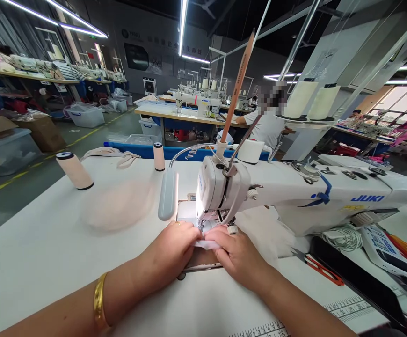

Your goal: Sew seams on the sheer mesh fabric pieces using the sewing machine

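Note:
Both of my hands are at the needle area of a white sewing machine. My left hand, a gold bangle on its wrist, has its fingers closed on the left end of a small strip of pale fabric. From the other side my right hand pinches the same fabric, its fingertips close to the presser foot. Part of the fabric is hidden under my fingers and the machine head. A lit grey lamp on a bent neck stands just left of the needle.
Peach thread cones stand at the table's far left, near a blurred pale fabric piece. Sheer fabric lies beneath the machine arm. To the right are a black phone-like slab and orange snips. A co-worker sits beyond.

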Demonstrator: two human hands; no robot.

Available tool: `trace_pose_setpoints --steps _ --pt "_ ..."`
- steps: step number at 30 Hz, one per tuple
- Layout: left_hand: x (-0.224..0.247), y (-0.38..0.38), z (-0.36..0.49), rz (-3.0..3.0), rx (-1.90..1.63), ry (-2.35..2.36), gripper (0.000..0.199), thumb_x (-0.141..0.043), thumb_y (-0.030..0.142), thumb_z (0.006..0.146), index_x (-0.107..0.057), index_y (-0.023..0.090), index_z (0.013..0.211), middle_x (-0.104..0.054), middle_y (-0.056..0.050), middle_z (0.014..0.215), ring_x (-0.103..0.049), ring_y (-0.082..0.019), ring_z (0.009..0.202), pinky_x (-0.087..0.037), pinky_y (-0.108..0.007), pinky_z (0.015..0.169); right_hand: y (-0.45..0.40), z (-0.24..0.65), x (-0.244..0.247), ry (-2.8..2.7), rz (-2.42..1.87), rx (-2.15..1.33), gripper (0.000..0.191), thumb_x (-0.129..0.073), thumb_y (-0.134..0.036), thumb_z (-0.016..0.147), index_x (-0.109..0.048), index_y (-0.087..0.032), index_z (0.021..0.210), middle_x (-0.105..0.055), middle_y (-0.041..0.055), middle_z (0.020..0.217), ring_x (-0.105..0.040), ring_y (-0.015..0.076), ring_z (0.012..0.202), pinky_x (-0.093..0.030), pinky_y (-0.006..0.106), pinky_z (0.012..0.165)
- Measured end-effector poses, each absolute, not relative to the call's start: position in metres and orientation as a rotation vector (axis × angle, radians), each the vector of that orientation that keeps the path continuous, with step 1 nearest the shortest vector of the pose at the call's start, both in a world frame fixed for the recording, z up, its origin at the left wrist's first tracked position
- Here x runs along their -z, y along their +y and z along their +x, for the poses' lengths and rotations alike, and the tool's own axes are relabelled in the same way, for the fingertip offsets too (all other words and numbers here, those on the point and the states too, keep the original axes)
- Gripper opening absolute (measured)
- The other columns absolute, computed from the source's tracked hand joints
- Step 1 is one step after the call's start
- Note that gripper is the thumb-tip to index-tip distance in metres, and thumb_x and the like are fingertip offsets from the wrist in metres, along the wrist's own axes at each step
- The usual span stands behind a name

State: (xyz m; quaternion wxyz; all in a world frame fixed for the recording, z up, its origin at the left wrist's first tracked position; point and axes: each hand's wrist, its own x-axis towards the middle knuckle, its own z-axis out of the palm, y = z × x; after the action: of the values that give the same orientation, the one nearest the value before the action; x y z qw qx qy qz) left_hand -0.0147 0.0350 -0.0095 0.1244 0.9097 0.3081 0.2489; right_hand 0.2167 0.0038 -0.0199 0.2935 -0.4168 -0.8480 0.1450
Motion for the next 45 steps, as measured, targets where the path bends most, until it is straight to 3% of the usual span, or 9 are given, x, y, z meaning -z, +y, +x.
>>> trace_pose_setpoints --steps 2,6,11,14,19,28,32,37,45 --pt "0.004 0.039 -0.014 2.511 -0.654 0.948 0.033 -0.046 0.003 0.084 -0.070 0.020 0.098 -0.070 -0.003 0.092 -0.063 -0.020 0.087 -0.050 -0.030 0.077 0.004 0.214 0.017 -2.145 -1.168 -0.446 0.030 -0.048 -0.009 0.095 -0.068 -0.026 0.109 -0.075 0.0020 0.104 -0.065 0.0233 0.098 -0.052 0.035 0.086" --pt "-0.006 0.044 -0.012 2.420 -0.589 0.993 0.028 -0.049 0.004 0.082 -0.071 0.020 0.086 -0.067 -0.002 0.088 -0.063 -0.019 0.086 -0.049 -0.027 0.075 0.003 0.211 0.009 -2.083 -1.213 -0.445 0.025 -0.048 -0.015 0.099 -0.070 -0.026 0.105 -0.075 0.0028 0.102 -0.067 0.0228 0.097 -0.053 0.034 0.084" --pt "0.000 0.037 -0.012 2.631 -0.699 0.910 0.028 -0.051 0.002 0.081 -0.072 0.020 0.082 -0.062 -0.003 0.082 -0.056 -0.019 0.077 -0.041 -0.028 0.067 0.000 0.217 0.007 -2.260 -1.061 -0.382 0.025 -0.047 -0.009 0.094 -0.066 -0.024 0.103 -0.075 0.0032 0.100 -0.063 0.0228 0.093 -0.049 0.035 0.082" --pt "0.007 0.025 -0.016 2.771 -0.762 0.787 0.025 -0.052 0.002 0.087 -0.068 0.020 0.079 -0.067 -0.004 0.087 -0.056 -0.019 0.079 -0.040 -0.033 0.072 -0.007 0.220 0.005 -2.501 -0.989 -0.303 0.021 -0.050 -0.005 0.091 -0.062 -0.022 0.095 -0.071 0.0021 0.091 -0.060 0.0216 0.087 -0.045 0.035 0.080" --pt "0.013 0.015 -0.020 2.808 -0.812 0.644 0.024 -0.052 0.003 0.094 -0.062 0.019 0.081 -0.072 0.001 0.087 -0.058 -0.017 0.076 -0.040 -0.035 0.078 -0.016 0.220 0.000 -2.608 -1.037 -0.213 0.027 -0.056 0.000 0.089 -0.063 -0.022 0.102 -0.071 0.0013 0.099 -0.061 0.0215 0.094 -0.041 0.035 0.078" --pt "0.011 0.026 -0.021 2.825 -0.811 0.680 0.025 -0.055 0.000 0.083 -0.067 0.020 0.091 -0.075 -0.002 0.093 -0.064 -0.019 0.078 -0.042 -0.037 0.079 -0.006 0.220 0.010 -2.553 -1.094 -0.084 0.028 -0.054 -0.001 0.090 -0.065 -0.022 0.105 -0.070 0.0038 0.097 -0.060 0.0236 0.090 -0.042 0.036 0.076" --pt "0.009 0.030 -0.021 2.853 -0.833 0.629 0.027 -0.054 -0.001 0.083 -0.068 0.019 0.097 -0.077 -0.005 0.104 -0.068 -0.022 0.089 -0.045 -0.039 0.083 -0.004 0.218 0.012 -2.523 -1.065 -0.050 0.028 -0.051 -0.002 0.094 -0.065 -0.023 0.107 -0.070 0.0059 0.096 -0.061 0.0249 0.095 -0.046 0.037 0.080" --pt "0.010 0.029 -0.023 2.879 -0.791 0.601 0.026 -0.050 -0.001 0.086 -0.067 0.018 0.092 -0.078 -0.006 0.100 -0.067 -0.021 0.083 -0.046 -0.038 0.079 -0.007 0.217 0.010 -2.521 -1.064 -0.053 0.029 -0.050 -0.005 0.096 -0.066 -0.024 0.112 -0.070 0.0067 0.094 -0.062 0.0260 0.095 -0.048 0.037 0.079" --pt "0.006 0.033 -0.022 2.918 -0.805 0.632 0.029 -0.048 -0.001 0.090 -0.070 0.018 0.093 -0.078 -0.006 0.097 -0.066 -0.020 0.079 -0.047 -0.038 0.080 -0.004 0.215 0.013 -2.515 -1.096 -0.061 0.025 -0.045 -0.003 0.095 -0.063 -0.021 0.094 -0.067 0.0066 0.089 -0.058 0.0242 0.087 -0.046 0.036 0.072"
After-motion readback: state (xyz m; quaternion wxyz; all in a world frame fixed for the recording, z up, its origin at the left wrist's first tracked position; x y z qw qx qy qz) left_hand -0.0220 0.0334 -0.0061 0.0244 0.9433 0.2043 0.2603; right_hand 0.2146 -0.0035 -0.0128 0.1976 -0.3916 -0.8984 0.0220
